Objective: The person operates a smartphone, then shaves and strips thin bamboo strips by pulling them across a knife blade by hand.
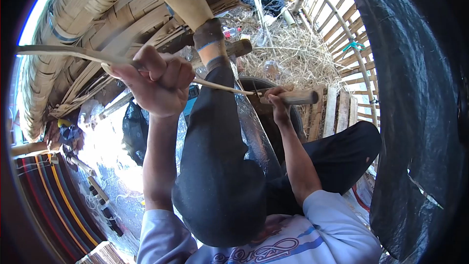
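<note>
in the head view, the left hand [159, 80] is raised with its fingers curled tight around a long, thin strip [215, 85]. one end of the strip reaches out to the far left; the other slants down across a dark trouser leg [207, 132] to the right hand [277, 99]. the right hand's fingers are wrapped around a wooden handle [300, 98], close to that lower end; whether they also pinch the strip, i cannot tell. dry straw [298, 71] lies beyond the right hand, with a slatted fence [359, 66] and a dark plastic sheet [410, 102] farther right.
</note>
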